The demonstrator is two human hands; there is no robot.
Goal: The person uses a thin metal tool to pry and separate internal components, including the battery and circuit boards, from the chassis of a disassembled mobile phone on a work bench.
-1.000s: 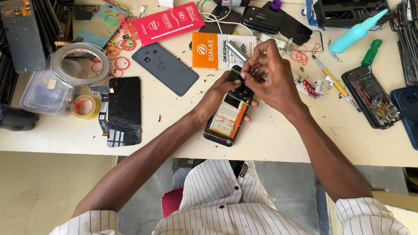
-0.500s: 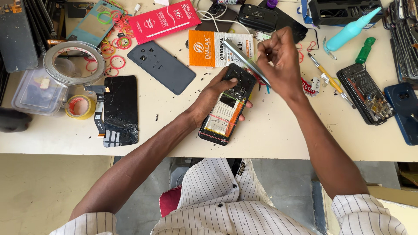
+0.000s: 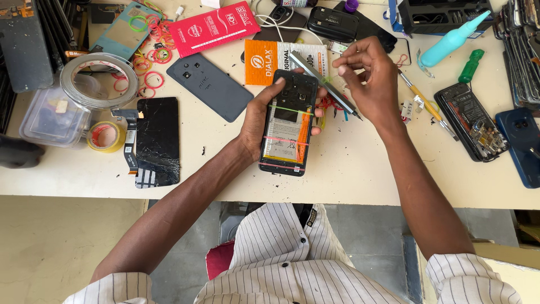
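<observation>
Gripped in the left hand (image 3: 264,115): an opened phone (image 3: 288,126) with its back cover off, battery showing, bound by thin rubber bands in green, pink and orange. Fingers wrapped round the phone's left edge and far end, thumb along the right side, lower end of the phone resting near the front edge of the pale worktop (image 3: 349,174). Forearm stretched diagonally up from lower left, striped sleeve at the elbow. Right hand (image 3: 368,79) raised just beside the phone's upper right corner, grip closed narrow on a slim metal tool (image 3: 323,83), pinched between thumb and fingertips, shaft slanting from upper left down to lower right across the hand. Right forearm angled in from lower right. To the far left, a clear plastic tub (image 3: 48,121) holding small bits too blurred to name, a large roll of clear tape (image 3: 98,80) leaning over its rim, a smaller yellow tape roll (image 3: 106,137) just beside. Near these, a cracked black screen panel (image 3: 157,141) lying flat and a grey back cover (image 3: 212,86). At far right, another opened phone (image 3: 469,121) with inner parts exposed, and a teal squeeze bottle (image 3: 453,39) lying tilted.
</observation>
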